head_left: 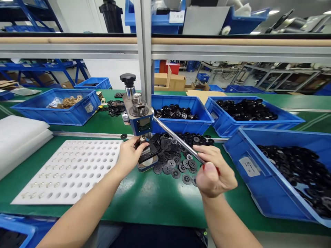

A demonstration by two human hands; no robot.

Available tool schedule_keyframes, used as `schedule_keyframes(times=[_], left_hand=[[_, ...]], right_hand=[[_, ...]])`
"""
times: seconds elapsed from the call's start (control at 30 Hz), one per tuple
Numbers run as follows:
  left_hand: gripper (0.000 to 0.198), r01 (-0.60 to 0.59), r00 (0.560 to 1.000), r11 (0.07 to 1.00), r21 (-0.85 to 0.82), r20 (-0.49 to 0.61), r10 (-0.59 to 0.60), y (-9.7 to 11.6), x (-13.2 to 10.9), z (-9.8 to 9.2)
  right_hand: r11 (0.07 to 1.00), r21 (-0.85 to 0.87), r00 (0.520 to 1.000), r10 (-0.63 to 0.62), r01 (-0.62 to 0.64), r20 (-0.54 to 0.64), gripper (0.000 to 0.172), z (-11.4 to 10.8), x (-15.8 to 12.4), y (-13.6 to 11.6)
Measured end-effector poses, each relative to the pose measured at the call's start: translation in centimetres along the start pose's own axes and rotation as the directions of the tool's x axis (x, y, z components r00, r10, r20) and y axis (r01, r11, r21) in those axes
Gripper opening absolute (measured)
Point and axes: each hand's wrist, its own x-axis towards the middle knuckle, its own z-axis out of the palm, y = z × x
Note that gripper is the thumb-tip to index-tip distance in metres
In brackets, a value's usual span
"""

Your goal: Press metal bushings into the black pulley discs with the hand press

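Note:
A blue hand press [141,125] with a black top knob stands on the green bench. Its long metal lever [178,139] slopes down to the right. My right hand [214,172] is closed around the lever's end, where a bit of red shows. Under the press ram, my left hand [130,153] has thumb and forefinger pinched at a small part just above the black fixture [152,150]; its fingers hide what they hold. Beside the press base lies a heap of black toothed discs [176,158], partly behind the lever.
Left of the press lies a white foam tray [85,172] with rows of holes, some filled with small clear parts. Blue bins [181,125] of black parts stand behind and right [248,172]. Another blue bin [74,115] and white foam sheets [20,141] are at left.

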Motion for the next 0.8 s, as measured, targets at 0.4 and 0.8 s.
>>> schedule_keyframes(times=[0.4, 0.8], left_hand=[[0.021, -0.009, 0.996, 0.999, 0.037, -0.087, 0.012, 0.6, -0.2, 0.1], [0.017, -0.128, 0.98, 0.975, 0.183, -0.126, 0.152, 0.7, -0.5, 0.0]], right_hand=[[0.989, -0.148, 0.981, 0.029, 0.0, 0.194, 0.044, -1.2, 0.0, -0.9], [0.989, -0.145, 0.996, 0.026, -0.012, 0.09, 0.044, -0.8, -3.0, -0.1]])
